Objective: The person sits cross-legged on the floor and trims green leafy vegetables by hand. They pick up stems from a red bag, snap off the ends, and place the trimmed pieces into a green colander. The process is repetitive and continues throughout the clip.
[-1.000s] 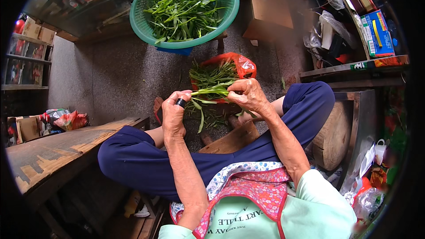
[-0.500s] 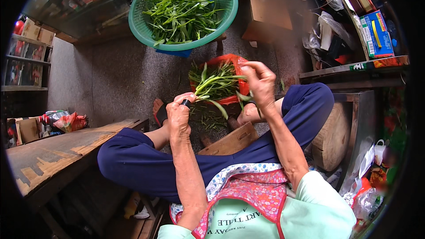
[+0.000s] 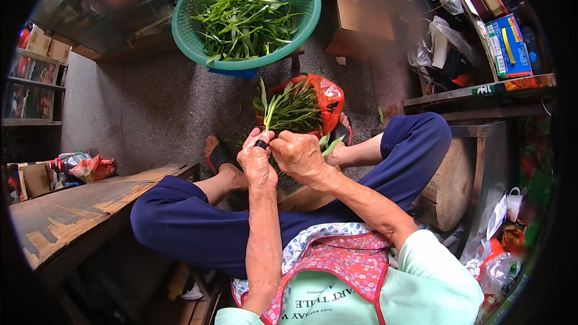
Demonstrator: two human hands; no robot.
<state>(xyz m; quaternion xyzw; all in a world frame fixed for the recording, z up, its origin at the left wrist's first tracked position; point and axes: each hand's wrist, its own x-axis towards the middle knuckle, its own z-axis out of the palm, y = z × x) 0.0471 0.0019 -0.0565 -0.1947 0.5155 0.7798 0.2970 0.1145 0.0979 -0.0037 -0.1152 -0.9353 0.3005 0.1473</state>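
Observation:
My left hand (image 3: 257, 161) is closed round a few pale green stems of water spinach (image 3: 269, 115), whose leafy tips point away from me. A black band sits on one of its fingers. Right beside it, my right hand (image 3: 299, 156) is closed too, its knuckles up, close to the stem ends. Green leaves (image 3: 328, 145) stick out past its far side; the fingertips are hidden underneath. Just beyond both hands lies an open red plastic bag (image 3: 332, 97) with a heap of greens (image 3: 299, 108) in it. Farther off, a green colander (image 3: 309, 27) holds many loose leafy stems (image 3: 244, 21).
A low wooden stool (image 3: 301, 198) is between my legs. A worn wooden bench (image 3: 102, 207) runs along my left. On the right are a cluttered shelf (image 3: 481, 97) with a blue box (image 3: 510, 45) and a round wooden block (image 3: 448, 183). A cardboard box (image 3: 361, 12) stands beyond.
My right hand has come down and left to meet my left hand. The stems in my left hand now point straight away instead of to the right. The head view has shifted slightly.

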